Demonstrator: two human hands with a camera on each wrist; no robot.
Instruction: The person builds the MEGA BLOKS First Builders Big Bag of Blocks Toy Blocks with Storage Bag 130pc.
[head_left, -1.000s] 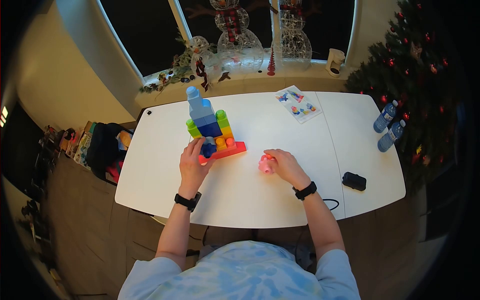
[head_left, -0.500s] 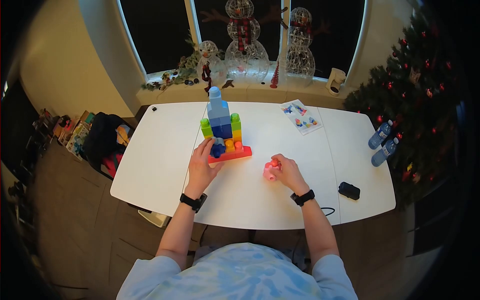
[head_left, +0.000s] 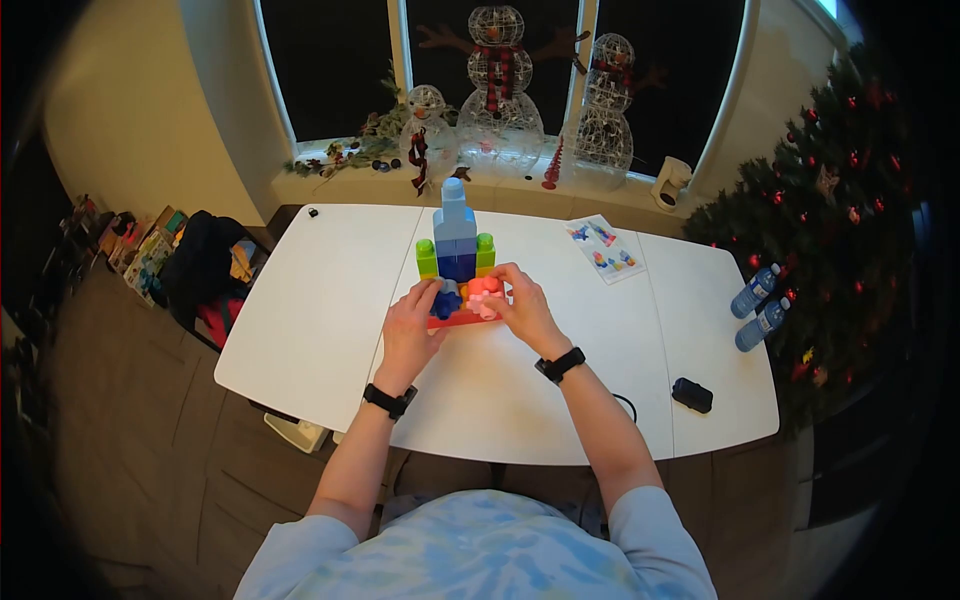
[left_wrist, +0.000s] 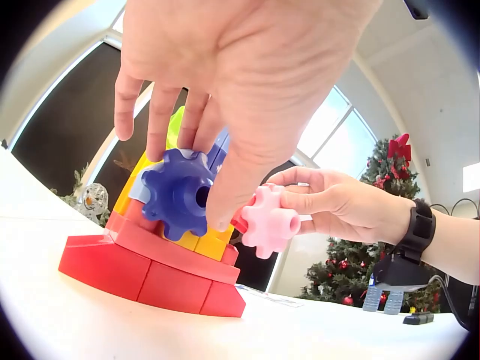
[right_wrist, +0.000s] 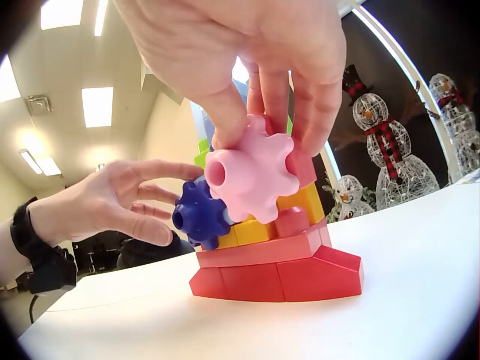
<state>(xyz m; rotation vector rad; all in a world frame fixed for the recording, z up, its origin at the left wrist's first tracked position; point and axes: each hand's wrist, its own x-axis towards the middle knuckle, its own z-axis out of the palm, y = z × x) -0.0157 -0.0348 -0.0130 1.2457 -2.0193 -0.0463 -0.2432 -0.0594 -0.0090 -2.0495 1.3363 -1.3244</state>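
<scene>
A block tower in light blue, dark blue, green and yellow rises from a curved red base. At the base's left end sits a dark blue gear. My left hand rests its fingertips at the top of that gear, fingers fairly straight, thumb apart from it in the right wrist view. My right hand pinches a pink gear with a red block behind it. It holds them at the base's right side, over a round red stud.
On the white table, a picture sheet lies at the back right. Two water bottles stand by the right edge, and a black case lies nearer. Wire snowmen line the windowsill; a decorated tree stands at right.
My right hand has carried the pink gear and its red block from the table on the right, left and up to the tower. My left hand stays at the blue gear.
</scene>
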